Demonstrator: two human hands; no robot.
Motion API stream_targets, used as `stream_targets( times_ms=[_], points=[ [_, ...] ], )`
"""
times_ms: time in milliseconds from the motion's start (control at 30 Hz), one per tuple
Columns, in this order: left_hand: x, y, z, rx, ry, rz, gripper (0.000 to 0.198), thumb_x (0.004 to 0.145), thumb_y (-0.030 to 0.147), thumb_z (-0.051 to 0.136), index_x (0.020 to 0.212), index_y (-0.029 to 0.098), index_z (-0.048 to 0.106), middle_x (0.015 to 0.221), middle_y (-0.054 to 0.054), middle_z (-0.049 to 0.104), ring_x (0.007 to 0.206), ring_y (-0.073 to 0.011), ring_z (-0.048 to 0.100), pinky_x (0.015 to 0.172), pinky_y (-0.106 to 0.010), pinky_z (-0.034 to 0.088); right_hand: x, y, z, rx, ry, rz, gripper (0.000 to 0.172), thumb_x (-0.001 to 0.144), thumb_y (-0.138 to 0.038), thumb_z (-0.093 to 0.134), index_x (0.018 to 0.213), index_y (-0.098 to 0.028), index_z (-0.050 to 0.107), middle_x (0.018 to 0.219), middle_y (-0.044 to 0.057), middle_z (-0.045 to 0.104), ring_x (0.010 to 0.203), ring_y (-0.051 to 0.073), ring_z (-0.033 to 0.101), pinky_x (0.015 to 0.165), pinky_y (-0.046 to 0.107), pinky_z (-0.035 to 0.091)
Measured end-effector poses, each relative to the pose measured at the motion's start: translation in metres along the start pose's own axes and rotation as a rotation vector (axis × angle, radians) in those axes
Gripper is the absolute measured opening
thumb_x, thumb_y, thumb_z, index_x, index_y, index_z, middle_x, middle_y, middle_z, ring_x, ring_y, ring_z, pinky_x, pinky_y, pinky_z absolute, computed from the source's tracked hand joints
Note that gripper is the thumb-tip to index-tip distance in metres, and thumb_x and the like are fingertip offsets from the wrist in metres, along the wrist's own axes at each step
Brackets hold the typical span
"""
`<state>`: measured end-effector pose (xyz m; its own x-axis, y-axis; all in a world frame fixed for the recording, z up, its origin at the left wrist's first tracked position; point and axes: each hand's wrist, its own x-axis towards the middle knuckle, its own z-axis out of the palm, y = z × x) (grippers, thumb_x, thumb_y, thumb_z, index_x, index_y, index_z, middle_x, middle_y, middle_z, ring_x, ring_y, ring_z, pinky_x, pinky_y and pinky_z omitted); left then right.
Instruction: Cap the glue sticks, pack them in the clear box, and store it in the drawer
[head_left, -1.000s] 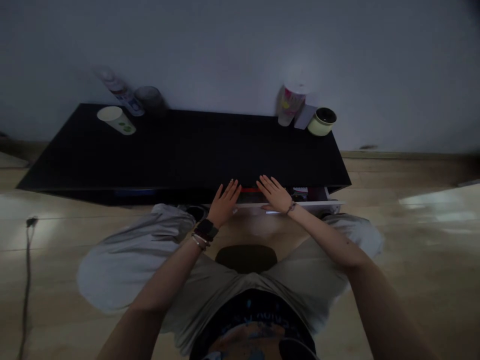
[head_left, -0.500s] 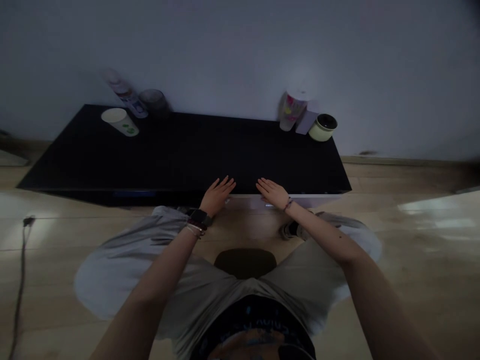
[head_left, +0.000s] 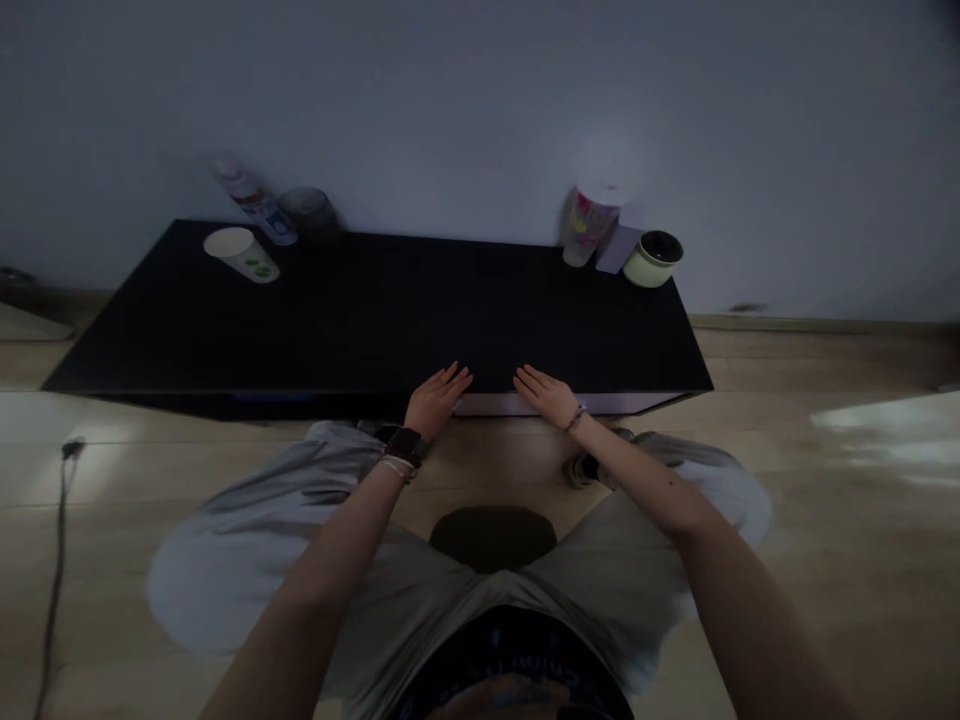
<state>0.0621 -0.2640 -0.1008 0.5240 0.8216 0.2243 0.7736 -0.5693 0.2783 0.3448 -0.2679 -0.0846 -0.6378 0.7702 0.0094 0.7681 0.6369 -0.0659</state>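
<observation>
Black is the low cabinet (head_left: 360, 320) in front of me, and it stands against the wall (head_left: 480, 100), with a thin cable (head_left: 60, 560) on the floor (head_left: 840, 560) at far left. On its top, going from the left, a paper cup (head_left: 241, 254) lies on its side; I think it is empty, but I cannot see inside. Behind it, a spray bottle (head_left: 253, 205) leans near a dark glass (head_left: 309, 215). My left hand (head_left: 437, 402) is open, with the fingers (head_left: 459, 378) a little spread, at the front edge of the cabinet, and it holds nothing. Just right of it begins the pale drawer front (head_left: 562, 404), which looks shut. It seems stiff and smooth, and I see no handle, so I judge the best hold is under its top or lower edge. Hidden contents may add weight. My right hand (head_left: 547, 395) is open the same way over this drawer front and holds nothing. Further right stand a printed plastic cup (head_left: 592, 225) with a white lid (head_left: 609, 193), a pale lilac card (head_left: 619, 248) and a pale green tin (head_left: 652, 258), dark inside; what it contains I cannot tell.
</observation>
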Motion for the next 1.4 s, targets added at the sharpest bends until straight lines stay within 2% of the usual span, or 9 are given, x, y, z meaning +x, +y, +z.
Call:
stream_targets(
  times_ms=[367, 533, 667, 733, 833, 933, 1033, 1233, 1400],
  points=[
    [0.004, 0.009, -0.007, 0.018, -0.059, -0.045, 0.051, 0.088, 0.002, 0.042, 0.133, 0.016, 0.061, 0.142, -0.011, 0.058, 0.142, -0.0239, 0.043, 0.117, -0.042, 0.037, 0.001, -0.008, -0.008, -0.034, -0.002, 0.005, 0.041, 0.099, -0.012, 0.037, 0.135, -0.011, 0.059, 0.144, 0.016, 0.054, 0.138, 0.027, 0.046, 0.112, 0.040, 0.043],
    [0.027, 0.019, -0.068, 0.001, -0.445, 0.021, 0.051, 0.082, 0.012, 0.061, 0.132, 0.019, 0.060, 0.144, -0.012, 0.056, 0.140, -0.0278, 0.044, 0.117, -0.045, 0.033, 0.010, -0.025, -0.070, 0.032, -0.325, 0.048, 0.055, 0.085, -0.024, 0.070, 0.137, -0.012, 0.056, 0.142, 0.021, 0.054, 0.134, 0.034, 0.049, 0.104, 0.042, 0.046],
    [0.054, 0.033, -0.143, -0.466, -0.622, 0.045, 0.046, 0.088, 0.032, 0.062, 0.134, 0.025, 0.059, 0.119, -0.007, 0.070, 0.109, -0.0217, 0.065, 0.096, -0.034, 0.048, 0.015, -0.022, -0.156, 0.606, -0.672, -0.219, 0.051, 0.089, -0.044, 0.065, 0.131, -0.015, 0.062, 0.107, 0.011, 0.072, 0.096, 0.022, 0.068, 0.086, 0.032, 0.051],
    [0.066, 0.038, -0.173, -0.861, -0.543, 0.073, 0.051, 0.086, 0.035, 0.066, 0.136, 0.025, 0.057, 0.099, -0.004, 0.071, 0.088, -0.0160, 0.066, 0.080, -0.027, 0.051, 0.016, -0.013, -0.192, 0.946, -0.558, -0.339, 0.050, 0.090, -0.045, 0.063, 0.132, -0.018, 0.060, 0.095, 0.005, 0.071, 0.082, 0.015, 0.066, 0.076, 0.028, 0.049],
    [0.083, 0.040, -0.191, -1.476, -0.193, 0.067, 0.062, 0.080, 0.036, 0.075, 0.138, 0.030, 0.054, 0.067, 0.007, 0.055, 0.056, -0.0068, 0.052, 0.059, -0.019, 0.044, 0.022, 0.002, -0.213, 1.384, -0.123, -0.323, 0.058, 0.085, -0.042, 0.069, 0.138, -0.026, 0.053, 0.071, -0.005, 0.060, 0.060, 0.010, 0.053, 0.061, 0.024, 0.043],
    [0.100, 0.035, -0.178, -1.921, 0.216, -0.028, 0.056, 0.087, 0.034, 0.069, 0.139, 0.041, 0.049, 0.053, 0.012, 0.034, 0.041, -0.0036, 0.029, 0.049, -0.016, 0.035, 0.037, 0.014, -0.195, 1.764, 0.428, -0.130, 0.069, 0.081, -0.041, 0.070, 0.144, -0.038, 0.043, 0.055, -0.011, 0.037, 0.045, 0.009, 0.034, 0.051, 0.024, 0.034],
    [0.112, 0.028, -0.146, -2.114, 0.489, -0.207, 0.047, 0.095, 0.031, 0.057, 0.140, 0.042, 0.047, 0.051, 0.012, 0.027, 0.039, -0.0051, 0.025, 0.045, -0.015, 0.031, 0.054, 0.022, -0.157, 2.005, 0.775, 0.058, 0.066, 0.082, -0.033, 0.063, 0.144, -0.042, 0.041, 0.053, -0.012, 0.022, 0.042, 0.010, 0.021, 0.046, 0.023, 0.028],
    [0.110, 0.011, -0.085, -2.306, 0.533, -0.345, 0.058, 0.093, 0.024, 0.057, 0.148, 0.035, 0.040, 0.051, 0.011, 0.028, 0.041, -0.0064, 0.031, 0.046, -0.016, 0.034, 0.066, 0.029, -0.096, 2.274, 0.868, 0.244, 0.064, 0.079, -0.015, 0.051, 0.138, -0.040, 0.047, 0.052, -0.012, 0.017, 0.041, 0.010, 0.016, 0.043, 0.021, 0.022],
    [0.108, 0.006, -0.078, -2.329, 0.546, -0.363, 0.056, 0.093, 0.022, 0.054, 0.147, 0.034, 0.042, 0.051, 0.011, 0.029, 0.042, -0.0068, 0.031, 0.047, -0.016, 0.035, 0.065, 0.030, -0.085, 2.370, 0.852, 0.242, 0.062, 0.077, -0.008, 0.047, 0.132, -0.038, 0.052, 0.050, -0.012, 0.018, 0.039, 0.009, 0.018, 0.043, 0.020, 0.022]
  ],
)
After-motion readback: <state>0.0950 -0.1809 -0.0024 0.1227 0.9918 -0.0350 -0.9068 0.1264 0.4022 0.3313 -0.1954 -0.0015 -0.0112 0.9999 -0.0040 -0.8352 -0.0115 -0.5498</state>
